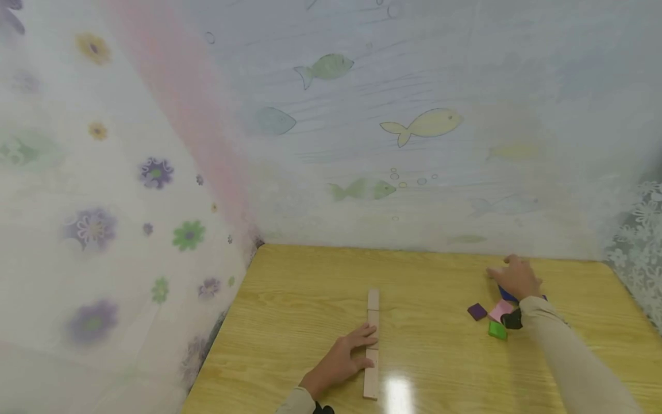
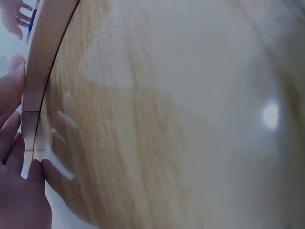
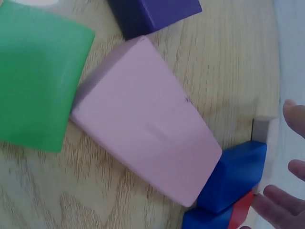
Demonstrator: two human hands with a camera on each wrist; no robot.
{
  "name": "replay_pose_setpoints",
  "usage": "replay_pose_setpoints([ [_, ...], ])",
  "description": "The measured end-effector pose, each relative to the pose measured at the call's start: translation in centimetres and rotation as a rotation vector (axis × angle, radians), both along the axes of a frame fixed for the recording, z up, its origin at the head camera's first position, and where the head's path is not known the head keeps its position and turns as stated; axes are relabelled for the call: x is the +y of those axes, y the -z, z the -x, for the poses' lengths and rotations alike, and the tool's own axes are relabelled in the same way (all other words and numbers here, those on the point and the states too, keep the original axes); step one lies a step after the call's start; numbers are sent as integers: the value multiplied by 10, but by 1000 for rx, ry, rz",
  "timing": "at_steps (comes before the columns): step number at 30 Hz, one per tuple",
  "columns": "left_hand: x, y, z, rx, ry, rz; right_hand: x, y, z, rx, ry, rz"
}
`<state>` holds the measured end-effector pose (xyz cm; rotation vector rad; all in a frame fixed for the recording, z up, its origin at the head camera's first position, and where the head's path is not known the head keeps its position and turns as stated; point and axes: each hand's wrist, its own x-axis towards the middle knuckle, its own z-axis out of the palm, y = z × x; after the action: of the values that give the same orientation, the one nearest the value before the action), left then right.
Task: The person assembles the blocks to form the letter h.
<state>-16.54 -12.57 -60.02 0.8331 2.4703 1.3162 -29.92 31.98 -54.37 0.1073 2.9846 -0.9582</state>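
Note:
A straight row of plain wooden blocks (image 1: 372,376) lies end to end on the table. My left hand (image 1: 338,359) rests beside the row, its thumb and fingertips touching the blocks. In the left wrist view, its fingers (image 2: 12,148) lie along the wooden strip (image 2: 40,71). On the right, my right hand (image 1: 517,279) is over a blue block (image 1: 507,294), fingers spread and relaxed. The right wrist view shows its fingers (image 3: 274,202) near a blue block (image 3: 236,176), a red block (image 3: 241,210) and a pale wooden block (image 3: 263,129). No grip on any is visible.
Close to the right hand lie a pink block (image 1: 500,311), a purple block (image 1: 477,311) and a green block (image 1: 497,330). The yellow wood-grain table (image 1: 289,287) meets a painted wall (image 1: 362,224) at its back edge.

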Motion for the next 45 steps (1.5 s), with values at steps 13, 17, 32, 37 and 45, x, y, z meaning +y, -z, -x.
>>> replay_pose_setpoints([
  [13,-1,1,2,43,9,8,-10,14,5,15,95,-48],
  [17,-2,1,0,50,9,16,-10,16,3,26,92,-67],
  [32,-2,1,-1,47,3,20,-11,11,-3,296,64,2],
  [37,-1,3,-1,41,7,16,-11,2,-8,402,2,47],
  [45,-2,3,0,39,3,4,-13,-16,-10,429,-60,24],
])
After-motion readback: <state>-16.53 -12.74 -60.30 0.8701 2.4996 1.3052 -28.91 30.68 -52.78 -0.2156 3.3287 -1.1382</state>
